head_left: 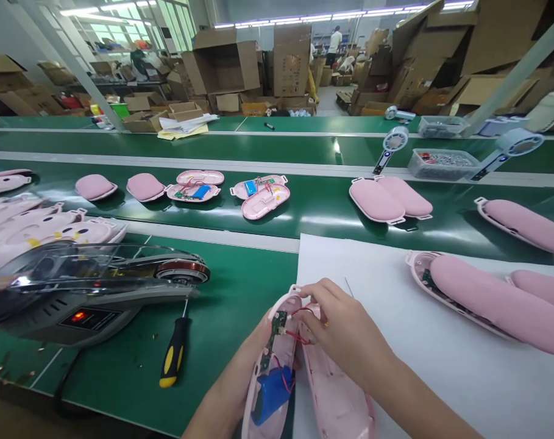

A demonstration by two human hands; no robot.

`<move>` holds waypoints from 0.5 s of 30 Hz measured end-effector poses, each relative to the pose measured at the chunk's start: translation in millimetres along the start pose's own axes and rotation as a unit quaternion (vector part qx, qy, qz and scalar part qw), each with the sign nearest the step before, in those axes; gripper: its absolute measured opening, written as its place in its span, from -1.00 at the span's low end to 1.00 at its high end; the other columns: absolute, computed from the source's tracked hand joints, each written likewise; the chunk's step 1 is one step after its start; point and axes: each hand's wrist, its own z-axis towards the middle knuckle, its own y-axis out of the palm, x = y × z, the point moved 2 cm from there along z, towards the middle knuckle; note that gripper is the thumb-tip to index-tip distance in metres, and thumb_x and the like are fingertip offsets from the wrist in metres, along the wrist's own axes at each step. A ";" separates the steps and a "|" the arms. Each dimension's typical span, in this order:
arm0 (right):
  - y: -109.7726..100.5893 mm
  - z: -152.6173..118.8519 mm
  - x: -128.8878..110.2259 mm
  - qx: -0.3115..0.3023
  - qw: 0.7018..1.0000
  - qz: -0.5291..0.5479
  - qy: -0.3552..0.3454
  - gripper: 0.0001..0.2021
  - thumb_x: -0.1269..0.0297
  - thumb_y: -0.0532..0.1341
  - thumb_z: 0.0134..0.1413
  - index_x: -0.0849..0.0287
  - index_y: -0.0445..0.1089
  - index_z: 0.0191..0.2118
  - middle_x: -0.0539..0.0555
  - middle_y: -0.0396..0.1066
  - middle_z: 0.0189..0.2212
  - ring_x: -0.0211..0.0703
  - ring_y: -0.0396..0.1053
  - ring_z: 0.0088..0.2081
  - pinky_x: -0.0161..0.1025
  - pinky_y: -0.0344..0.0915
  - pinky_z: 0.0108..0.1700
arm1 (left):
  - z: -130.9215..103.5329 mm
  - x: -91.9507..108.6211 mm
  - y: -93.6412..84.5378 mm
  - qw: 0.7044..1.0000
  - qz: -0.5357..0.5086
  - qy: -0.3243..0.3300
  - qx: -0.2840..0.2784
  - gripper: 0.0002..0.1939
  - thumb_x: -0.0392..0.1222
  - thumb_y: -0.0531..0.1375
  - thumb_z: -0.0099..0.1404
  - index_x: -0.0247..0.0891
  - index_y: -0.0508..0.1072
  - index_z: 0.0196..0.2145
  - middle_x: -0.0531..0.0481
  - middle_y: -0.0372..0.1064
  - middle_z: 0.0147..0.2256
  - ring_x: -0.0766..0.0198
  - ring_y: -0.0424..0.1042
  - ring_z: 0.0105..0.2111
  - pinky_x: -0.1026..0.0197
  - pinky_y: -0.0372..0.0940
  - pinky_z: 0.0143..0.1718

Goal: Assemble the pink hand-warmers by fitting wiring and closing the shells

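My left hand (244,360) is wrapped round the side of an opened pink shell (253,402), which holds a green circuit board (275,326) and a blue battery (273,393). Red wires run from it toward the second pink shell half (336,390), lying against it on the right. My right hand (345,329) is over the tops of both halves, its thumb and forefinger closed near a red wire; what lies between the fingertips is too small to tell.
A yellow-black screwdriver (174,353) lies left of my hands, beside a grey machine (98,299). White paper (368,274) covers the right side, with more pink shells (491,299) on it. Others line the green belt (313,213). Small fans (393,141) and a parts box (441,164) stand beyond.
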 end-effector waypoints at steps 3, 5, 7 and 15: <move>5.0 2.5 3.3 -0.002 1.000 -0.004 -0.010 -0.82 0.39 0.05 0.21 0.11 0.38 -0.32 0.03 0.37 -0.25 -0.23 0.33 -0.47 -0.21 0.27 -0.36 | 2.0 -2.1 -8.4 0.999 0.007 -0.031 -0.019 -0.35 0.21 0.21 0.17 -0.36 0.45 0.04 -0.18 0.54 -0.34 -0.04 0.48 -0.22 0.03 0.26 -0.12; 4.0 0.7 2.7 -0.015 1.000 0.014 -0.022 -0.80 0.39 0.01 0.23 0.12 0.31 -0.38 0.02 0.35 -0.27 -0.24 0.30 -0.46 -0.22 0.25 -0.37 | 3.4 -3.2 -14.1 0.998 0.012 -0.049 -0.027 -0.35 0.23 0.18 0.18 -0.40 0.48 0.00 -0.17 0.54 -0.41 -0.03 0.50 -0.26 0.02 0.25 -0.12; 0.3 -3.1 0.6 -0.042 0.997 0.063 -0.023 -0.81 0.37 -0.03 0.26 0.10 0.25 -0.37 -0.02 0.34 -0.34 -0.24 0.26 -0.46 -0.26 0.19 -0.41 | 4.5 -3.1 -16.9 0.998 -0.002 -0.050 -0.026 -0.40 0.20 0.17 0.21 -0.40 0.51 -0.05 -0.17 0.54 -0.41 -0.01 0.50 -0.27 0.03 0.25 -0.08; -9.2 -15.1 -11.6 -0.164 0.955 0.242 0.054 -0.73 0.24 0.02 0.24 0.14 0.29 -0.47 -0.06 0.27 -0.50 -0.30 0.21 -0.48 -0.35 0.15 -0.45 | 3.6 -6.8 -4.3 0.996 -0.052 -0.025 -0.075 -0.53 0.09 0.18 0.24 -0.39 0.55 -0.14 -0.17 0.55 -0.32 0.00 0.49 -0.14 0.05 0.21 0.04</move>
